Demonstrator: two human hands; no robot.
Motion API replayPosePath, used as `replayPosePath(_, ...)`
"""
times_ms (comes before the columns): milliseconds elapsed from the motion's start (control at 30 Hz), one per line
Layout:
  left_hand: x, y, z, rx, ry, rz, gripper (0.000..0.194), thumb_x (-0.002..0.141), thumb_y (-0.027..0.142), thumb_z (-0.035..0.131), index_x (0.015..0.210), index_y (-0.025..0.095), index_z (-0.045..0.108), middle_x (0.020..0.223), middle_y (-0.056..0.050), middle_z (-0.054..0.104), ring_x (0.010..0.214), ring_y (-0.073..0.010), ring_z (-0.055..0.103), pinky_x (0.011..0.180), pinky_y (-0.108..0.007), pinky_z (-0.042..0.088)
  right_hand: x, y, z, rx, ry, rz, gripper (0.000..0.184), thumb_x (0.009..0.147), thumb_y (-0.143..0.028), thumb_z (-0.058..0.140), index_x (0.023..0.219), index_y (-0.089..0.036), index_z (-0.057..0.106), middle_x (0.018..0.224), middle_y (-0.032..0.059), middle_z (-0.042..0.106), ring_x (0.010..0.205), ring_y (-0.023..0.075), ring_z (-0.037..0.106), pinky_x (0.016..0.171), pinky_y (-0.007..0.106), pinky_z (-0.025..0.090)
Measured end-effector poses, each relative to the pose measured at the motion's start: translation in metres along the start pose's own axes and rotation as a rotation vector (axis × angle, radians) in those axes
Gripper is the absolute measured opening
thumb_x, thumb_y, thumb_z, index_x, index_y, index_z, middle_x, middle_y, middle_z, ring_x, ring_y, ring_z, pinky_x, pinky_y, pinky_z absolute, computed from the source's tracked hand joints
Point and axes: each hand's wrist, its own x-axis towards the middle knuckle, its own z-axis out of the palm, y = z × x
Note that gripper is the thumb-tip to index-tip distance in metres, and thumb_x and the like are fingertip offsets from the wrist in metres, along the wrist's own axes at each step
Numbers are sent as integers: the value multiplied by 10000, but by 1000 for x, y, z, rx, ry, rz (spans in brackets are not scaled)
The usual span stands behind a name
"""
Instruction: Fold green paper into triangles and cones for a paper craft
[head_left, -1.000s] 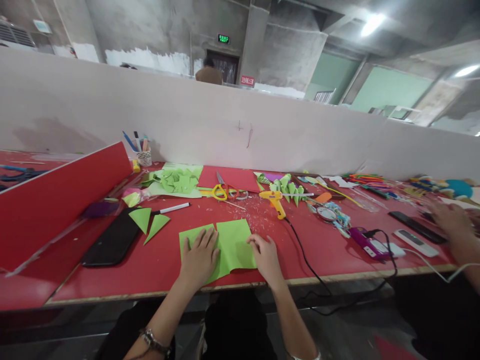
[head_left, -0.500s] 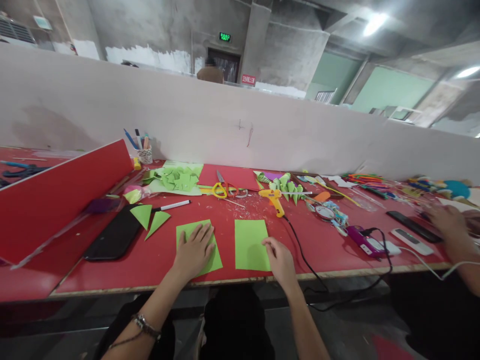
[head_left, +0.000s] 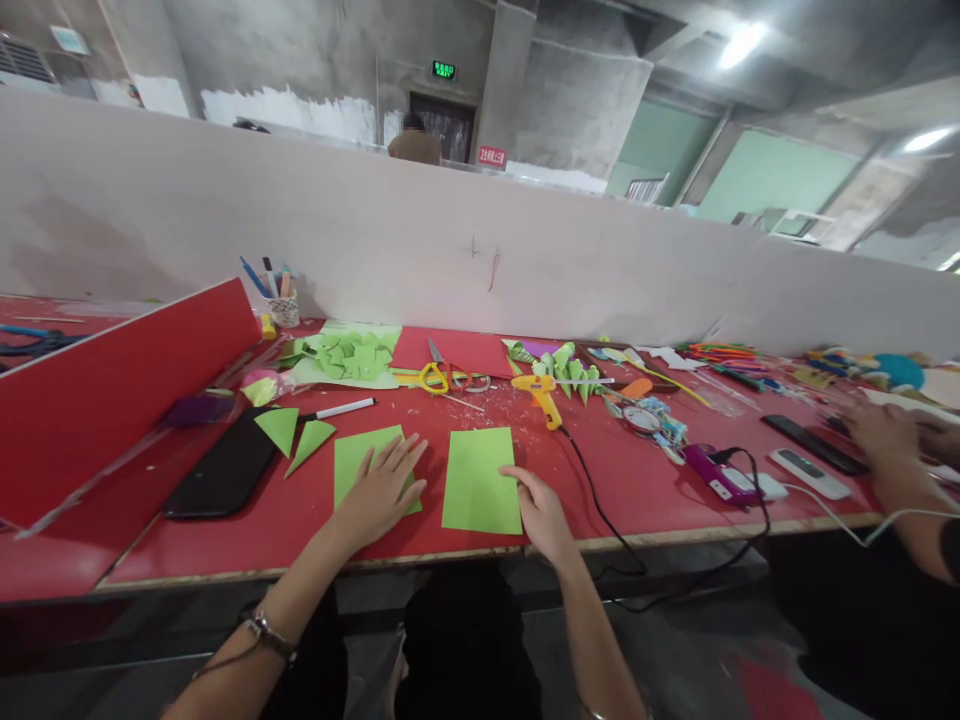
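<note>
Two light green sheets of paper lie side by side at the front of the red table. My left hand (head_left: 382,490) is flat on the left sheet (head_left: 348,458), its fingers spread over the upper right part. The right sheet (head_left: 476,485) is mostly uncovered. At its right edge, my right hand (head_left: 541,505) touches it with an outstretched index finger; the other fingers are partly hidden beneath the hand. Neither hand grips anything. Left of the sheets, folded green paper pieces (head_left: 279,432) rest beside a black phone-like slab (head_left: 221,480) and a white marker (head_left: 345,409).
Behind the sheets are scissors (head_left: 435,378), a yellow glue gun (head_left: 544,398) with a trailing cord, and a green paper pile (head_left: 349,357). A purple power adapter (head_left: 716,475) sits to the right. Another person's hand (head_left: 885,430) works at far right. A red board (head_left: 127,400) stands left.
The right sheet has shifted left, nearer the left one. My right hand has moved left with it, its index finger now reaching onto the sheet. My left hand remains on its sheet.
</note>
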Motion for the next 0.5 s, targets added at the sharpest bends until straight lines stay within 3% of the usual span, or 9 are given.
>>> replayPosePath(200,1,24,4,-65,-83,193,424,893,363,269,1313,332,319,1395,7,334,1294,-178,244,1048,-426,180,-3,-6,-9,1,-131,-157,428,756,-93,362,1086,-251,583,1008,40,597,968,174,527,883,344,386)
replayPosePath(367,3,24,3,-74,-76,202,412,863,333,354,1272,300,394,1363,-17,386,1269,-197,295,1052,-457,159,-7,-12,-17,-171,-115,-233,355,720,-106,490,981,-281,654,1249,45,435,1158,220,370,974,399,295)
replayPosePath(500,10,21,-6,-119,-101,208,368,836,360,415,1188,284,492,1294,-14,471,1237,-211,346,1027,-433,241,-5,-8,-23,-242,-215,-305,381,727,-56,453,900,-303,687,1359,-9,352,1211,229,312,992,439,260)
